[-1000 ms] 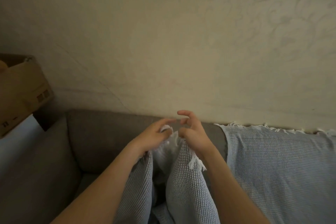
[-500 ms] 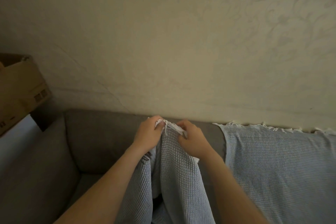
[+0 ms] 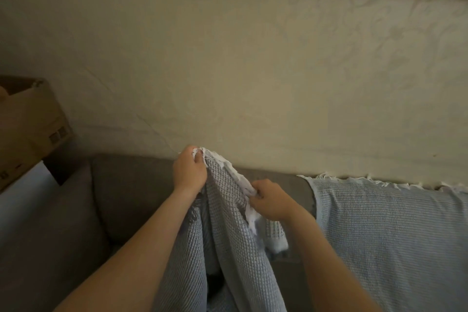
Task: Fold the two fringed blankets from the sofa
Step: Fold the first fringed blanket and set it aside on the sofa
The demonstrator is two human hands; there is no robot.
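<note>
I can read no text in this view. The cardboard box (image 3: 27,129) at the left edge of the frame has a few dark printed marks on its side, two small squarish ones toward its right corner and another low at the frame's edge. All are too dim and blurred for me to make out a letter, number or brand.

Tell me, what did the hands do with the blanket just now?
The right hand slid down and rightward along the fringed edge of the held blanket, away from the left hand, which kept gripping the top corner. The other blanket stayed draped over the sofa back.
</note>
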